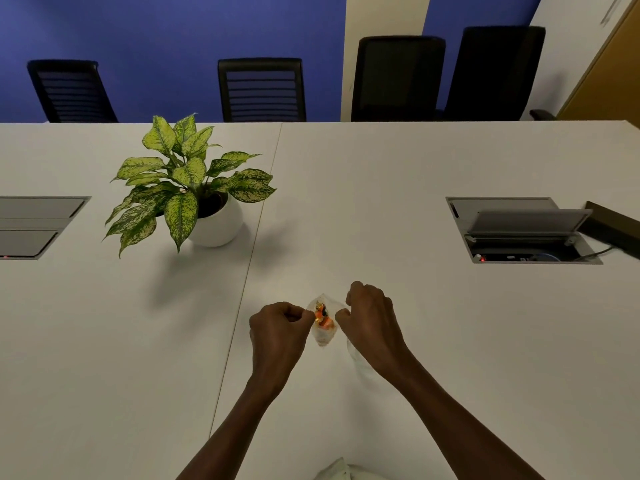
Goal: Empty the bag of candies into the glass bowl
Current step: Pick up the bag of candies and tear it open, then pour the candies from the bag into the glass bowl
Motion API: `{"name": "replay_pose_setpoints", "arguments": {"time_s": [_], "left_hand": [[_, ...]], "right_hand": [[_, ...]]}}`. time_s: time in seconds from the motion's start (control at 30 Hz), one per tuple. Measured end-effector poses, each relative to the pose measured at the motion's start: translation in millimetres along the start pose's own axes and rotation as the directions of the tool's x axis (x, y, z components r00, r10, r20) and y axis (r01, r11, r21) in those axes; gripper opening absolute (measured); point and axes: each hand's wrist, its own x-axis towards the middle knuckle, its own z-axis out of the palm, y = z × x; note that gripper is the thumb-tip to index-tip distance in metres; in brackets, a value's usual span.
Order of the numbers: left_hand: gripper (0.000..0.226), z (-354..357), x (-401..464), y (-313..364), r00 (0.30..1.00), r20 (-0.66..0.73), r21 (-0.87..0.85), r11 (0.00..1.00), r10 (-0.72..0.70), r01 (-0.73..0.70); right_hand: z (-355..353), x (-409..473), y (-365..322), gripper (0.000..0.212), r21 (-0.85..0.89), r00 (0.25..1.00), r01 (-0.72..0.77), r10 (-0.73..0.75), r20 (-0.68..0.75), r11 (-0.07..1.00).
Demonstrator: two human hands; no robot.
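A small clear plastic bag hangs between my two hands over the white table. Orange and dark wrapped candies show inside it near its top. My left hand pinches the bag's left edge, and my right hand pinches its right edge. A faint clear glass bowl stands on the table just under my right wrist, mostly hidden by the arm and hard to make out.
A potted plant in a white pot stands at the left middle. Cable hatches are set into the table at the far left and at the right, the right one open. Black chairs line the far side.
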Motion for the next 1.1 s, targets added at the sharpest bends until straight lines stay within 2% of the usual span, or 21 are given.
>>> {"name": "replay_pose_setpoints", "arguments": {"time_s": [0.1,0.33,0.4,0.53,0.6,0.67,0.77,0.83,0.97,1.1], "left_hand": [[0.011,4.3,1.2,-0.2,0.999,0.039,-0.009,1.0,0.012,-0.012],[0.009,-2.8,5.0,-11.2,1.0,0.024,0.034,0.999,-0.014,0.013],[0.012,-3.1,6.0,-10.1,0.999,0.04,0.016,1.0,-0.008,0.008],[0.009,2.2,7.3,-2.5,0.999,0.031,0.01,1.0,0.013,-0.013],[0.01,4.5,7.8,-1.5,1.0,0.03,0.019,1.0,0.009,-0.01],[0.01,4.9,7.8,-1.2,0.999,0.051,0.023,1.0,0.002,-0.003],[0.015,6.5,10.5,-3.8,0.997,0.08,0.019,1.0,-0.017,0.016],[0.021,9.5,12.7,-6.5,0.995,0.093,0.003,0.999,-0.034,0.034],[0.016,17.5,17.3,-12.4,0.989,0.135,-0.048,0.996,-0.062,0.069],[0.017,25.5,23.3,-33.9,0.964,0.228,-0.19,0.965,-0.137,0.182]], "right_hand": [[5.1,2.6,-0.7,0.028,0.103,0.998,0.037,-0.041,0.039,0.994],[13.3,13.9,16.6,0.023,0.155,0.998,0.003,-0.013,0.06,0.988],[15.3,13.7,20.6,0.018,0.234,0.994,-0.002,-0.023,0.104,0.972],[23.6,5.4,24.1,0.054,0.438,0.953,-0.061,-0.079,0.294,0.897],[25.9,-0.9,28.6,0.069,0.492,0.952,-0.01,-0.142,0.27,0.87],[27.4,-6.8,35.5,0.074,0.483,0.937,0.087,-0.236,0.256,0.871],[34.3,-15.4,43.4,0.055,0.31,0.891,0.178,-0.287,0.351,0.934],[41.7,-17.0,46.4,0.039,0.237,0.903,0.203,-0.275,0.331,0.95],[46.3,-14.5,47.9,0.01,0.328,0.945,0.213,-0.28,0.171,0.92],[47.6,-19.1,52.0,0.01,0.436,0.964,0.11,-0.203,0.171,0.893]]}}
